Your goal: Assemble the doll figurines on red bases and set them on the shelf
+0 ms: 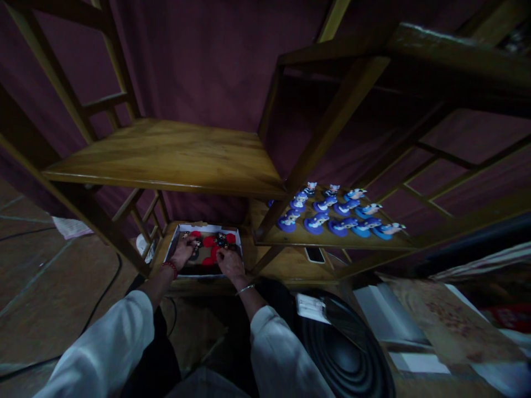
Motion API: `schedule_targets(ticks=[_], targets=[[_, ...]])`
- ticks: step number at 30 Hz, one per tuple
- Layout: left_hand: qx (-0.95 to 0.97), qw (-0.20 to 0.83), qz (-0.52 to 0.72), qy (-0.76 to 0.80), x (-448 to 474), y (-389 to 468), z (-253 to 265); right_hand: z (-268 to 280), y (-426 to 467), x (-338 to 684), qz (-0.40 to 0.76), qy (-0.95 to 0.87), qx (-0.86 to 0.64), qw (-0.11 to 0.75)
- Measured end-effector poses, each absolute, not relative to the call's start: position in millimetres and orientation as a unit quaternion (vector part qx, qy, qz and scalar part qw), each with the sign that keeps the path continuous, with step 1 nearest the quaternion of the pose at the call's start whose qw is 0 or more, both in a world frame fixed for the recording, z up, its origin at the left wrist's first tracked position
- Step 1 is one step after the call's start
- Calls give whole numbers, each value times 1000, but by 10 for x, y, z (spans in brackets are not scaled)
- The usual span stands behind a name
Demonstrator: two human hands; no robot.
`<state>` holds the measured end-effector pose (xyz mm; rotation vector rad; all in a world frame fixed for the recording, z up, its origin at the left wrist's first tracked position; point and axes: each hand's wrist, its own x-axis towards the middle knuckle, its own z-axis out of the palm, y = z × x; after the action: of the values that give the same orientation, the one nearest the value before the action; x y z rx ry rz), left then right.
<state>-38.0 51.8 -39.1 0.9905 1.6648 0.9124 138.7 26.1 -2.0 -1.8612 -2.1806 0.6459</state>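
A shallow white-edged cardboard box (207,225) rests on the low wooden shelf in front of me, holding several small figurines with red and black parts. Inside its left half, my left hand (183,253) has its fingers closed around a small dark figurine (197,243). My right hand (229,262) reaches in over the front right, fingers pinched at the edge of a red-based figurine (211,255). Another black and red figurine (221,239) lies behind the right hand. The fingertips partly hide what they touch.
An upper wooden shelf (166,155) overhangs the box. To the right, several purple- and blue-based figurines (317,221) stand in rows on a raised shelf, with a phone (315,255) below. A black round stool (348,354) stands nearby; a dark cable (103,293) crosses the floor.
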Motion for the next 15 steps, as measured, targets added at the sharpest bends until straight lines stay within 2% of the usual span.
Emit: schedule_targets(ticks=[9, 15], targets=[[331, 619, 344, 624, -294, 432, -335, -74, 284, 1393, 258, -729, -623, 118], [312, 672, 332, 584, -247, 380, -309, -98, 288, 1409, 304, -729, -598, 138]])
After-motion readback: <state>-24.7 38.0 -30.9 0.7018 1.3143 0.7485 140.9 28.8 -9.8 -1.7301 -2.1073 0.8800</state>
